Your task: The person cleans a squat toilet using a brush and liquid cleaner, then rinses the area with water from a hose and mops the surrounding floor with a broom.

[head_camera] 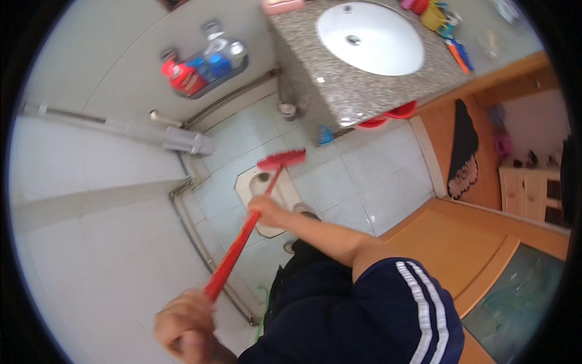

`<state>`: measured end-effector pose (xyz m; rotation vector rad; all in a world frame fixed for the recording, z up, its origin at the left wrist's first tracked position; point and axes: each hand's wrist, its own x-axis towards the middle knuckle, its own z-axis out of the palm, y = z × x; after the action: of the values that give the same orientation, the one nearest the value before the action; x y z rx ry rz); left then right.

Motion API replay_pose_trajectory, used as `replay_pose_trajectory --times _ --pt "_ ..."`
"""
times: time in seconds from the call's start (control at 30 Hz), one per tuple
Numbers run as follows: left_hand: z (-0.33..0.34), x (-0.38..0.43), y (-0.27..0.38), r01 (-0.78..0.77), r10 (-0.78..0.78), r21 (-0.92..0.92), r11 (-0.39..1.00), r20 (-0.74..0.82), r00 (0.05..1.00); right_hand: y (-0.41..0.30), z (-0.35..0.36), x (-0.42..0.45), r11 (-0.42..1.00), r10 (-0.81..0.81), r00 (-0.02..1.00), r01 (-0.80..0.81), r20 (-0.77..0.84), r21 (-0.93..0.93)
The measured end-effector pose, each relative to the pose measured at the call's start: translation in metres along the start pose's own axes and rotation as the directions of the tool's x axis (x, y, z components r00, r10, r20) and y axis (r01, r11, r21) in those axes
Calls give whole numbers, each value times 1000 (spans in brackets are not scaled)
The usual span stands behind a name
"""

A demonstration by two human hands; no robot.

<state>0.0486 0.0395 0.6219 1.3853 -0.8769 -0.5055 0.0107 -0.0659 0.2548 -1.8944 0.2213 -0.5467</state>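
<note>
Both my hands grip the red pole of a long-handled floor brush or mop (233, 252). My left hand (185, 324) is closed around its upper end, at the lower left. Farther down the pole, my right hand (267, 210) holds it above a squat toilet (286, 189). The tool's red head (282, 159) lies across the far end of the toilet, near the tiled floor. It is slightly blurred, so whether it touches the floor cannot be told. My shoes stand beside the toilet, partly hidden by my clothes and right arm.
A granite counter (334, 91) with a white basin (386, 41) juts out ahead, with red basins (401, 110) beneath it. Bottles (184, 78) fill a wall shelf (218, 82). Pipes (195, 245) run along the left wall. A wooden door (432, 245) stands at right.
</note>
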Motion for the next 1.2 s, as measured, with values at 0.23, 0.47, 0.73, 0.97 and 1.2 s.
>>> replay_pose_trajectory --times 0.23,0.47,0.73,0.97,1.2 --pt "-22 44 0 -17 201 -456 890 359 912 -60 -68 -39 985 172 984 -171 -36 11" --pt "104 6 -105 62 96 -271 960 530 842 49 -201 -159 822 189 736 -481 -651 -305" --pt "153 -60 -214 168 -78 -60 984 703 707 135 -214 -215 288 498 431 -901 -752 -325" --pt "44 -74 -73 -2 3 -3 1000 457 889 14 -71 -150 612 580 758 -647 -299 -454" --pt "-14 -104 2 58 -52 0 998 469 882 -83 65 -115 872 472 875 -444 107 -207"
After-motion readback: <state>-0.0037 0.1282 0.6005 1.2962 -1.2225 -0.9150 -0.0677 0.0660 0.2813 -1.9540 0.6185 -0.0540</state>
